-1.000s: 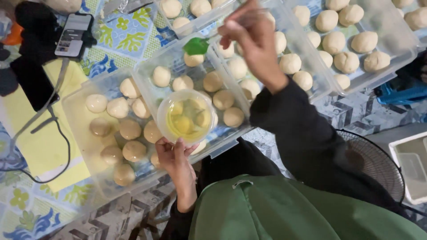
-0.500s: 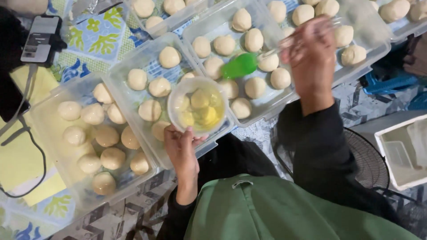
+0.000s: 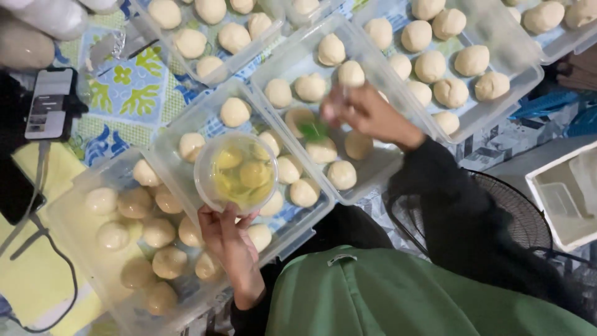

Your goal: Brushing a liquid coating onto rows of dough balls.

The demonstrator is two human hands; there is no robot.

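My left hand grips the near rim of a clear round cup of yellow egg wash, held above a clear plastic tray of round dough balls. My right hand pinches a green-tipped brush, blurred by motion, whose tip touches a dough ball in the adjoining tray. The balls in the nearest left tray look glossy and darker.
More trays of dough balls lie beyond at top and top right. A phone with a cable rests on a yellow cloth at left. A black fan grille and a white tub stand at right.
My right hand has swung down and left with the green brush onto the middle tray. The cup in my left hand stays over the same tray; the view has shifted.
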